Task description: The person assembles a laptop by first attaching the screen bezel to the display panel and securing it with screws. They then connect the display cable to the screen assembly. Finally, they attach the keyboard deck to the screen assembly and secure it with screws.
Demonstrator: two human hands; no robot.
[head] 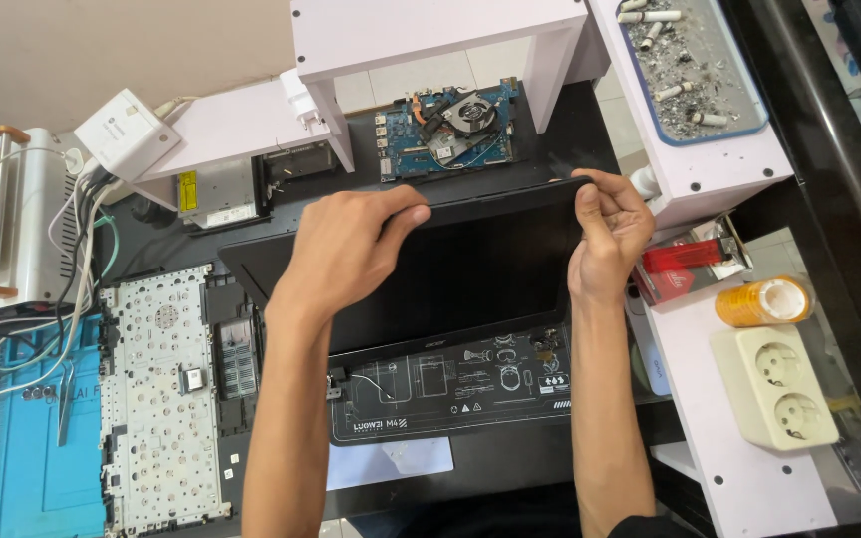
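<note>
Both hands gripped the top edge of a black laptop screen panel [470, 264], which stood tilted over a dark printed work mat [450, 394] on the counter [510, 468]. The left hand [351, 244] was clamped near the middle of that edge, the right hand [605, 234] on its right corner. Beyond the panel lay a blue motherboard [450, 130] with a round fan. To the left sat a silver keyboard frame [161, 389] and a blue mat [37, 448]. On the white shelf at right stood a red rectangular packet [680, 264], an orange tape roll [764, 301], a cream double socket [777, 387] and a blue-rimmed tray [744, 110] of ash.
</note>
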